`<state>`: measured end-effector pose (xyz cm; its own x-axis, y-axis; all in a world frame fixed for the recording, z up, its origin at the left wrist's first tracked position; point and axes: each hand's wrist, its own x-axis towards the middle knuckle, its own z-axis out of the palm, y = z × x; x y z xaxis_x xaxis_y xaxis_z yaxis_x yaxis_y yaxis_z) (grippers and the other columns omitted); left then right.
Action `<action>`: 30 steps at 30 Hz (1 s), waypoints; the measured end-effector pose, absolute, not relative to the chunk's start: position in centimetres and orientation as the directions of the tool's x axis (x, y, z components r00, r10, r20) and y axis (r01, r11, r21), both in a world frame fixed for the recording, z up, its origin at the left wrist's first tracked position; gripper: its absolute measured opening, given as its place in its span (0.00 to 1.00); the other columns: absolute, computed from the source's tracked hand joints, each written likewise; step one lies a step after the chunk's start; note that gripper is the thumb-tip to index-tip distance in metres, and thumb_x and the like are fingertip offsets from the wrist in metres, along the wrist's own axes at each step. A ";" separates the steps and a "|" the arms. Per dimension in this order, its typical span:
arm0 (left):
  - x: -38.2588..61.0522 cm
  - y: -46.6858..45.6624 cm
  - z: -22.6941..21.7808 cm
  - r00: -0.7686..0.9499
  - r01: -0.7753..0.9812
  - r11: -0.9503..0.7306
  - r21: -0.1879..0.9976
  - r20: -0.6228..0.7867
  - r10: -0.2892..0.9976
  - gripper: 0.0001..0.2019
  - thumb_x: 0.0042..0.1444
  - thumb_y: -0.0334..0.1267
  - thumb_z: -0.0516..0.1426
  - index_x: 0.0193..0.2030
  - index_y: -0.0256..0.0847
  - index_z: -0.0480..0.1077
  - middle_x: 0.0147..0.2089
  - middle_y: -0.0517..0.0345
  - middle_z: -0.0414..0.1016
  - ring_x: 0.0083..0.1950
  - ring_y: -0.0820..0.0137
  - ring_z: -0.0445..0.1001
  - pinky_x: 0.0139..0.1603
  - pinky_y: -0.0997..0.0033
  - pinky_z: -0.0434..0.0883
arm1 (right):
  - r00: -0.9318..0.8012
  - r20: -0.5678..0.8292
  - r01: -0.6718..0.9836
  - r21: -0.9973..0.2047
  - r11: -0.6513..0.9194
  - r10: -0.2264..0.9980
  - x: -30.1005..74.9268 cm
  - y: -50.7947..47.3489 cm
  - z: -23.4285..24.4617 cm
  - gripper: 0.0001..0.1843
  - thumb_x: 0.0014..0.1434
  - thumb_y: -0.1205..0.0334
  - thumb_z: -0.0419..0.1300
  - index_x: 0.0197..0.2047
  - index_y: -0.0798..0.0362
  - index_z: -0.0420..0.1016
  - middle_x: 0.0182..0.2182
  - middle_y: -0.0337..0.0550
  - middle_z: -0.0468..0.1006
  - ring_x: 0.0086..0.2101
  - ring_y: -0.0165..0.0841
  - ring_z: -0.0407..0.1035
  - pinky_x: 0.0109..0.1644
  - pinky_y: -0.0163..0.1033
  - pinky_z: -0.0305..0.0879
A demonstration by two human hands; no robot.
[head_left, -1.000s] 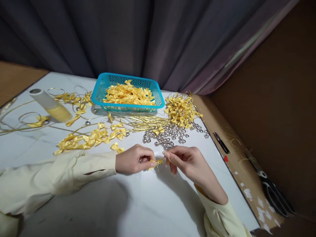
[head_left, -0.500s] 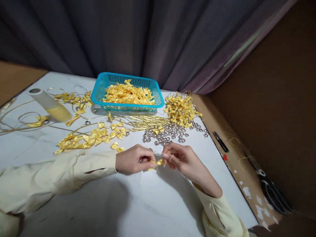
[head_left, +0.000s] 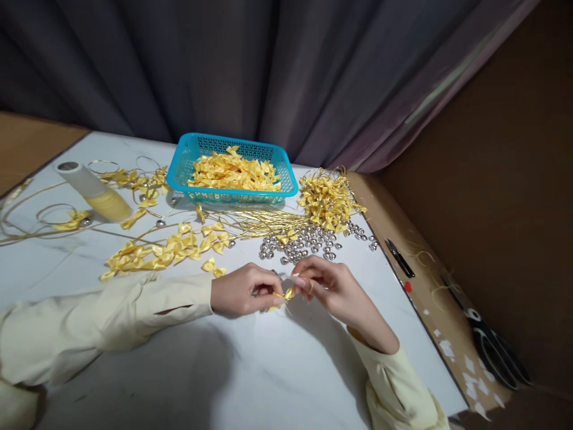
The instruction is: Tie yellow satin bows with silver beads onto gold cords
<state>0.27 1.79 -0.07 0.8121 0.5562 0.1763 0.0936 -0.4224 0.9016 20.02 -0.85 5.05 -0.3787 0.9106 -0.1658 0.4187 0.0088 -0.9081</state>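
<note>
Just above the white table, a small yellow ribbon bow [head_left: 289,294] sits between my two hands. My left hand [head_left: 248,290] is closed, its thumb and fingers pinching the bow's left side. The fingers of my right hand [head_left: 323,283] are bent together at the bow's right end, with a thin gold cord [head_left: 311,287] by the fingertips. Exactly how the cord runs around the bow is too small to tell. Beyond my hands lies a scatter of silver beads [head_left: 295,246]. Loose yellow bows [head_left: 170,249] are spread out past my left forearm.
A blue basket [head_left: 179,156] full of yellow bows stands at the back. Gold cords [head_left: 268,221] and a heap of corded bows [head_left: 329,197] lie to its right. A glue bottle [head_left: 96,194] leans at left. Black snips [head_left: 400,258] and scissors [head_left: 496,352] lie at right.
My right fingers have shifted slightly beside the bow, and the bow has tilted a little. My left hand keeps its pinch.
</note>
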 end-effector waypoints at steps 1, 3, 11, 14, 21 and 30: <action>0.3 1.8 -0.1 0.812 0.094 -0.425 0.900 0.178 0.556 0.10 0.57 0.36 0.53 0.29 0.33 0.70 0.23 0.59 0.68 0.24 0.77 0.60 0.26 0.79 0.59 | -0.373 -0.173 0.418 -0.908 -0.001 0.911 20.0 -0.8 5.0 0.07 0.57 0.59 0.57 0.33 0.54 0.67 0.22 0.40 0.75 0.20 0.26 0.63 0.26 0.33 0.62; 0.2 1.8 -0.1 0.812 0.092 -0.429 0.899 0.182 0.554 0.10 0.57 0.36 0.53 0.29 0.34 0.70 0.24 0.59 0.68 0.24 0.77 0.60 0.27 0.79 0.59 | -0.372 -0.181 0.420 -0.908 -0.009 0.911 20.1 -0.8 4.9 0.08 0.57 0.58 0.57 0.32 0.54 0.67 0.23 0.40 0.75 0.21 0.26 0.63 0.26 0.33 0.62; 0.2 1.8 -0.2 0.815 0.091 -0.422 0.902 0.176 0.552 0.10 0.58 0.36 0.53 0.29 0.34 0.69 0.24 0.59 0.68 0.24 0.76 0.61 0.27 0.78 0.60 | -0.364 -0.204 0.337 -0.938 -0.076 0.909 20.0 -0.9 5.1 0.14 0.56 0.52 0.60 0.28 0.54 0.71 0.22 0.39 0.73 0.22 0.27 0.64 0.27 0.34 0.63; 0.2 1.8 -0.1 0.814 0.098 -0.414 0.905 0.167 0.557 0.10 0.58 0.37 0.53 0.29 0.34 0.70 0.24 0.58 0.68 0.24 0.76 0.61 0.27 0.78 0.60 | -0.342 -0.223 0.268 -0.954 -0.133 0.913 20.0 -1.1 5.4 0.14 0.55 0.52 0.62 0.28 0.55 0.72 0.21 0.38 0.73 0.23 0.27 0.65 0.28 0.34 0.64; 0.2 1.8 0.0 0.806 0.094 -0.411 0.907 0.173 0.566 0.10 0.57 0.36 0.53 0.29 0.33 0.70 0.24 0.58 0.68 0.24 0.76 0.61 0.27 0.78 0.60 | -0.345 -0.223 0.171 -0.970 -0.172 0.912 19.9 -1.3 5.6 0.13 0.53 0.53 0.64 0.28 0.55 0.73 0.22 0.39 0.74 0.23 0.27 0.66 0.28 0.34 0.64; 0.2 1.8 -0.2 0.797 0.117 -0.384 0.916 0.144 0.586 0.10 0.57 0.37 0.54 0.28 0.34 0.69 0.23 0.59 0.67 0.24 0.76 0.60 0.26 0.78 0.59 | -0.299 -0.162 0.265 -0.961 -0.081 0.941 20.0 -1.6 6.5 0.10 0.52 0.56 0.65 0.25 0.53 0.77 0.24 0.41 0.76 0.28 0.30 0.67 0.33 0.37 0.64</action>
